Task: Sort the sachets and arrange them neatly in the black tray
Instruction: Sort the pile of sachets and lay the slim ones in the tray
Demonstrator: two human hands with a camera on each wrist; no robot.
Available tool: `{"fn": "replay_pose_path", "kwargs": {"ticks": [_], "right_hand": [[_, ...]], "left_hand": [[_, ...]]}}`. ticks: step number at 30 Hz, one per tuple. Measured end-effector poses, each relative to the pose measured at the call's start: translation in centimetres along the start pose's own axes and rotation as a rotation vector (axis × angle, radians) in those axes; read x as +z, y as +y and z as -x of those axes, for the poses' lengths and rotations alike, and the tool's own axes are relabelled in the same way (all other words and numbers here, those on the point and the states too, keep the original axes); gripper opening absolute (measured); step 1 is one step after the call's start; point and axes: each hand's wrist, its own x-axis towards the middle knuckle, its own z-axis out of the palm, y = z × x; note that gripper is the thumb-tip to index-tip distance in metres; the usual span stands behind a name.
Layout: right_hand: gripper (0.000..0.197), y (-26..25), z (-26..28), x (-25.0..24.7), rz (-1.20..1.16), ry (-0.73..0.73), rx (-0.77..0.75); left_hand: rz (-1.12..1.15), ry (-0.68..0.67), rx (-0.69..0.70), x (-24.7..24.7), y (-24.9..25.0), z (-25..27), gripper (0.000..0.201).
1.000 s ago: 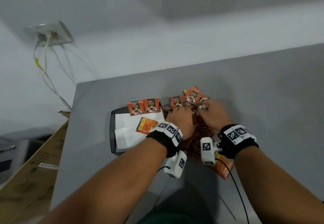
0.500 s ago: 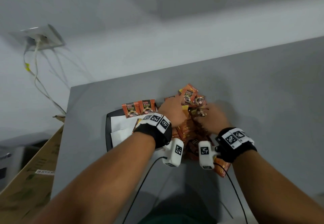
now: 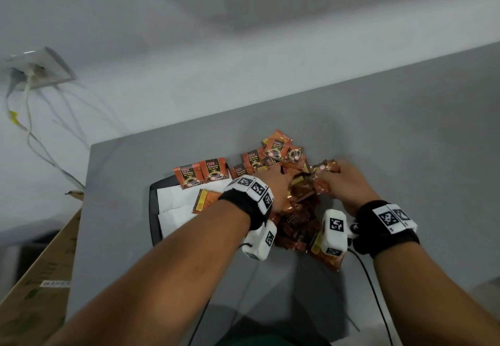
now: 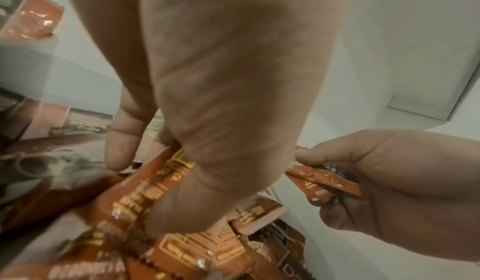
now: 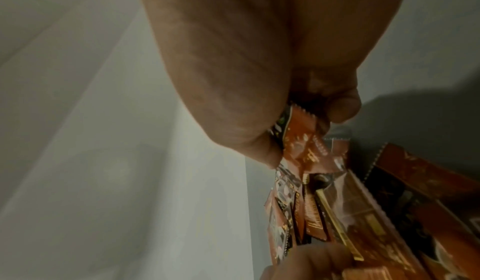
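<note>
On the grey table, the right hand [image 3: 349,183] pinches a few orange foil coffee sachets [image 3: 323,172] at three o'clock of the loose sachet pile [image 3: 295,218], the left hand [image 3: 273,183] presses loosely curled fingers onto it, and the shallow black rectangular tray [image 3: 153,210] lies at nine o'clock.

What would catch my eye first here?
A heap of orange coffee sachets in the middle of the grey table, with both hands in it. The right hand pinches a few sachets; the left hand presses into the pile. Left of the heap is a black tray with two sachets propped at its far edge.
</note>
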Motion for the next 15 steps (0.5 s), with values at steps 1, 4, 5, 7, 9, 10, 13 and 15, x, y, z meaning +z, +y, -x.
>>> {"fn": "replay_pose_path", "kwargs": {"ticks": [1,4,5,7,9,10,13,15], "right_hand": [[0.029,0.1,0.0,0.1,-0.018,-0.001,0.013],[0.018,0.2,-0.1,0.2,0.0,0.016,0.05],[0.014,0.1,0.0,0.3,0.003,0.013,0.057],[0.012,0.0,0.0,0.4,-0.008,0.009,0.067],[0.015,0.0,-0.2,0.4,0.033,0.021,0.063],[0.017,-0.1,-0.3,0.4,0.079,0.024,0.052],[0.021,-1.0,-0.2,0.9,0.218,-0.014,0.017],[0.021,-1.8,0.1,1.4,0.341,-0.105,-0.022]], "left_hand": [[-0.015,0.007,0.0,-0.1,0.0,0.0,0.069],[-0.072,-0.002,-0.017,-0.3,-0.3,0.0,0.066],[-0.097,0.005,-0.019,-0.3,-0.4,0.0,0.063],[-0.137,0.045,0.01,-0.6,-0.5,0.1,0.056],[-0.122,0.084,0.044,-1.0,-0.8,0.4,0.05],[-0.094,0.1,0.052,-1.1,-0.9,0.6,0.046],[0.113,0.135,0.05,-1.6,-1.8,1.1,0.026],[0.32,0.151,0.031,-2.2,-2.3,1.6,0.022]]}}
